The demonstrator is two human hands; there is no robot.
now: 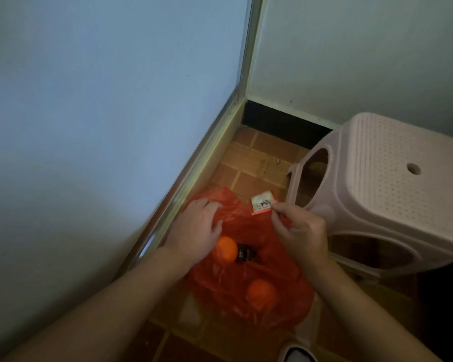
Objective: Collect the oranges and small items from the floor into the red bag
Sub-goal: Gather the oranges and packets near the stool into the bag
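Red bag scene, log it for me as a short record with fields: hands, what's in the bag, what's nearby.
left hand: left hand grips the red bag at its edge
right hand: right hand pinches a small packet above the bag's far edge
in bag: orange, dark packet, second orange seen through the plastic
floor: brown tiled floor
nearby: pale plastic stool to the right

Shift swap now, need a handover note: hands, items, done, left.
Left hand grips the red bag rim, holding it open on the floor.
Right hand pinches a small sachet above the bag mouth.
Done: two oranges and a dark packet appear inside.
Left: drop the sachet in; a tiny object lies near the stool.
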